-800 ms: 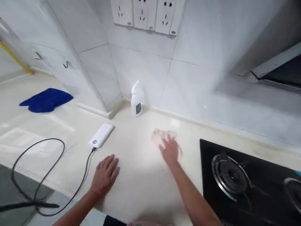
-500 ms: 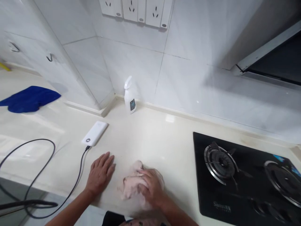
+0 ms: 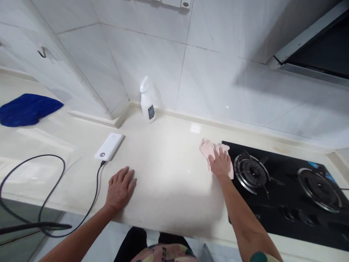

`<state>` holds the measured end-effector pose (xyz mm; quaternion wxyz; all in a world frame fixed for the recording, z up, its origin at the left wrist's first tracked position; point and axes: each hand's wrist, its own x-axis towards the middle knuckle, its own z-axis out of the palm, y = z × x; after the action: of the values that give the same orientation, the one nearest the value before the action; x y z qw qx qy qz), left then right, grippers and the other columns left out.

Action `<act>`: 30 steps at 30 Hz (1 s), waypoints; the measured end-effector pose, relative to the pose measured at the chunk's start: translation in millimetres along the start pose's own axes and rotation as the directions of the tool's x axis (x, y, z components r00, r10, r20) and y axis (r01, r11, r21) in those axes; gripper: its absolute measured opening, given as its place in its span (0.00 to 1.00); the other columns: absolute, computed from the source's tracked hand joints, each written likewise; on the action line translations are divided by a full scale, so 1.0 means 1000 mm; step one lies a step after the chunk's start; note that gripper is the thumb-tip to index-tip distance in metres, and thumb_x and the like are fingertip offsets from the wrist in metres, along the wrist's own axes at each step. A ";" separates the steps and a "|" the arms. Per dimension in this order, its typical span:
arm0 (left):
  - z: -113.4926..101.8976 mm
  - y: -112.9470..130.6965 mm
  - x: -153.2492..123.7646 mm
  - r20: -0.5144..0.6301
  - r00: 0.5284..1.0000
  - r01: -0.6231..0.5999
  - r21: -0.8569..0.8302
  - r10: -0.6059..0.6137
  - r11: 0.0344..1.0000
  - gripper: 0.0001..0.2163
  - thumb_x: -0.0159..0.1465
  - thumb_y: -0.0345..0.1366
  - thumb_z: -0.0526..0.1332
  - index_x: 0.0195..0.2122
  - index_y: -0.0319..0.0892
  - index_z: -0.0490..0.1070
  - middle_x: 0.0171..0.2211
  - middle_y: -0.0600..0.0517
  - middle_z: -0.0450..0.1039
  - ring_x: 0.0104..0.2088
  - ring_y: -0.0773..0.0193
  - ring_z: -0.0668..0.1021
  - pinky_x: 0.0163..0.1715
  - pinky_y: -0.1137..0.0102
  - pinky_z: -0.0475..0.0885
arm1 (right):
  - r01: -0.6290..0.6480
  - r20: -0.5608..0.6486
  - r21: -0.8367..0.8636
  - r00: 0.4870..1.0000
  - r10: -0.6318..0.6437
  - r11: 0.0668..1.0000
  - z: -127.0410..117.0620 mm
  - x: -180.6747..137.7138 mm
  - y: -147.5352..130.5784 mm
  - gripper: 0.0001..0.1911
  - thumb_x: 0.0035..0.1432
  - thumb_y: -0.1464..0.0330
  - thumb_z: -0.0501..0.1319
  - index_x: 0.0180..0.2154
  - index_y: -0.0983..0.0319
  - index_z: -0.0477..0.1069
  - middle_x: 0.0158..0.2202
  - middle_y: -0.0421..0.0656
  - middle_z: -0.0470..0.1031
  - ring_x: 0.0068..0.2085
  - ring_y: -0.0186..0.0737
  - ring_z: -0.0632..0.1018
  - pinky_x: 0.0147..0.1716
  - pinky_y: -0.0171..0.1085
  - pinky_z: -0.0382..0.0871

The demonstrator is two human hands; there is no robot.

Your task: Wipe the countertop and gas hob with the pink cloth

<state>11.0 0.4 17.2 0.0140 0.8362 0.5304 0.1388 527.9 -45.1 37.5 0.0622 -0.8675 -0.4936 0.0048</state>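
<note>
My right hand [image 3: 220, 163] is on a pale pink cloth [image 3: 207, 148], pressing it to the counter at the left edge of the black gas stove [image 3: 275, 203]. The fingers lie over the cloth, and part of the cloth overlaps the stove's corner. Farther left, my left hand [image 3: 120, 187] rests flat on the cream countertop [image 3: 166, 174] with nothing in it. A white power bank [image 3: 110, 145] lies just beyond that hand, with a black cable [image 3: 96, 193] plugged into it.
A white spray bottle [image 3: 147, 103] stands against the tiled wall near the corner. At far left lies a blue cloth [image 3: 28, 109]. The stove has two burners [image 3: 252, 171] with metal rings. The cable loops over the counter's front edge.
My right hand has carried the pink cloth from the counter's front middle rightward and away from me to the stove's edge. The left hand stays put. The view has shifted slightly.
</note>
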 end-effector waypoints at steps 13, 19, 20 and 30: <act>0.005 -0.001 0.006 -0.010 1.000 0.016 -0.183 -0.019 0.983 0.24 0.73 0.49 0.52 0.61 0.39 0.74 0.67 0.33 0.68 0.66 0.36 0.67 0.62 0.41 0.63 | 0.392 -0.212 0.300 0.916 -0.339 0.870 0.029 -0.248 -0.175 0.18 0.67 0.61 0.60 0.54 0.61 0.76 0.71 0.52 0.64 0.74 0.61 0.55 0.70 0.61 0.53; 0.005 -0.008 0.010 -0.145 0.989 -0.030 -0.469 -0.043 0.883 0.20 0.73 0.48 0.53 0.52 0.42 0.77 0.58 0.38 0.76 0.62 0.45 0.73 0.65 0.45 0.65 | 0.410 -0.093 0.736 0.850 -0.519 0.539 0.028 -0.326 -0.244 0.17 0.69 0.61 0.56 0.53 0.59 0.76 0.54 0.48 0.81 0.59 0.47 0.77 0.63 0.49 0.69; 0.001 -0.011 0.007 -0.156 0.987 -0.049 -0.494 -0.033 0.868 0.19 0.73 0.48 0.52 0.51 0.43 0.78 0.55 0.40 0.77 0.61 0.48 0.74 0.65 0.47 0.66 | 0.343 -0.078 0.788 0.880 -0.469 0.512 0.026 -0.333 -0.239 0.18 0.70 0.60 0.54 0.53 0.59 0.76 0.51 0.48 0.82 0.55 0.46 0.79 0.60 0.47 0.72; -0.070 -0.044 -0.119 0.156 0.981 0.193 -0.729 -0.115 0.657 0.24 0.70 0.57 0.54 0.45 0.44 0.80 0.47 0.44 0.82 0.51 0.52 0.82 0.55 0.56 0.78 | -0.266 -0.171 0.499 0.902 0.395 0.825 -0.028 -0.321 0.002 0.35 0.71 0.47 0.44 0.65 0.62 0.68 0.62 0.59 0.73 0.63 0.58 0.75 0.59 0.56 0.72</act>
<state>-92.5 -94.8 50.9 0.3888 0.7161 0.4961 0.3000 366.6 -323.8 48.2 0.3318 -0.8924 -0.3054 0.0164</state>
